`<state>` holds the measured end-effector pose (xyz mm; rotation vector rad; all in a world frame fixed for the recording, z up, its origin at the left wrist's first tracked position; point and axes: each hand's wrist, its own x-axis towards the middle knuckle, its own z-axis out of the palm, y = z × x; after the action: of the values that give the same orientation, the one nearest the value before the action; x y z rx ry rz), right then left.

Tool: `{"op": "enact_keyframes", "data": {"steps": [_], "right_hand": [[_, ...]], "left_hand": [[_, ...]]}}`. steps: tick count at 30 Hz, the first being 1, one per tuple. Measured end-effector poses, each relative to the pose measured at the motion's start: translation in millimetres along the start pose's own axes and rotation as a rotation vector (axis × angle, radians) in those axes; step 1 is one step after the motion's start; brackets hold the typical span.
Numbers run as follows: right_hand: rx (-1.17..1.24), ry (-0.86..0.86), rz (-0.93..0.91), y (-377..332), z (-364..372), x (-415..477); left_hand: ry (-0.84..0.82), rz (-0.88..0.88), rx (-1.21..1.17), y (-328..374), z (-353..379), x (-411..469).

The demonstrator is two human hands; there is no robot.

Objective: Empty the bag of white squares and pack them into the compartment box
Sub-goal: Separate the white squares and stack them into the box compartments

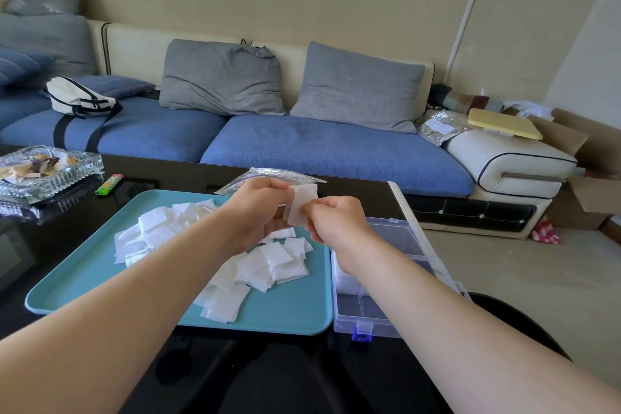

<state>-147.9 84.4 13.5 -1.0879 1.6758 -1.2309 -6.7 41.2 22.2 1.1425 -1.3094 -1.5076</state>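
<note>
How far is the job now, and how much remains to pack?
Done: the bag lies flat behind the tray, squares heaped on it. In hand: left hand and right hand pinch a small stack. Left: nearly all packing; the compartment box shows white in one compartment only.

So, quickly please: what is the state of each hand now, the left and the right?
Left hand: pinches the white squares held above the tray.
Right hand: pinches the same white squares at their lower edge.
</note>
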Motion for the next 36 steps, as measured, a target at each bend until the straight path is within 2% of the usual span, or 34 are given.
{"op": "enact_keyframes", "data": {"steps": [4, 8, 16, 19, 21, 26, 36], "right_hand": [[-0.189, -0.001, -0.163, 1, -3, 0], [-0.351, -0.001, -0.337, 2, -14, 0], [-0.295, -0.026, -0.419, 5, -14, 9], [-0.117, -0.002, -0.382, 0, -12, 11], [-0.030, 0.020, -0.358, -2, -13, 13], [-0.141, 0.023, -0.430, 7, -14, 17], [-0.145, 0.084, -0.451, 9, -14, 15]], "left_hand": [[0.016, -0.002, -0.026, 4, 2, -3], [0.151, 0.120, 0.304, 2, -4, -2], [0.172, 0.216, 0.492, -2, -10, -1], [0.224, 0.239, 0.527, -2, -11, 0], [0.212, 0.230, 0.514, -1, -11, 0], [0.071, 0.152, 0.357, 3, -7, -6], [0.006, 0.055, 0.160, 5, -5, -7]]}}
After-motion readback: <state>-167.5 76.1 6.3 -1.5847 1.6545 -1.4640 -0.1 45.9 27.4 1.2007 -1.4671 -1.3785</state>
